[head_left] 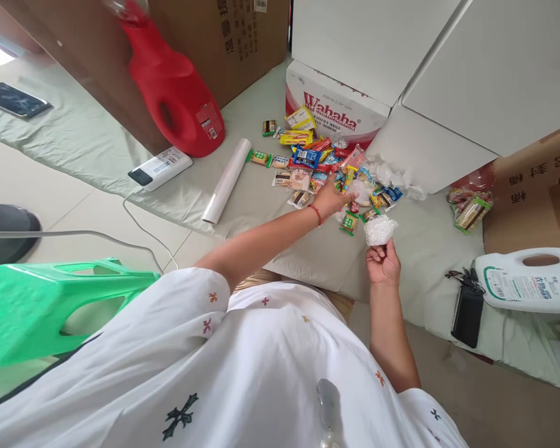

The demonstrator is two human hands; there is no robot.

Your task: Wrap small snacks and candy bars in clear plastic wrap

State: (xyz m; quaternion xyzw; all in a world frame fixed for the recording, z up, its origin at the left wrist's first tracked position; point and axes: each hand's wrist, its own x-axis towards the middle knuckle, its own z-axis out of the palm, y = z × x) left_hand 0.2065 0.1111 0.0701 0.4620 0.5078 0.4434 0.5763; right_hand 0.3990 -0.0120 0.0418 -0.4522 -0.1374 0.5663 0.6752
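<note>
My left hand point(333, 200), with a red string bracelet at the wrist, reaches over the near side of a heap of wrapped snacks point(305, 157). Its fingers are apart among the packets, and no held packet shows. Between the thumb and fingers of my right hand point(383, 264) is a small bundle of bubble wrap point(380, 230), raised just in front of the heap; what it may contain cannot be made out. Crumpled clear plastic point(392, 174) lies at the heap's right side. A green-edged snack packet point(349, 223) sits between the two hands.
Left of the heap lies a roll of clear film point(227, 180), near a white power bank point(161, 168) with a cable and a red jug point(180, 93). Behind stands a Wahaha carton point(336, 109). At right are bagged snacks point(471, 208) and a white detergent bottle point(532, 280).
</note>
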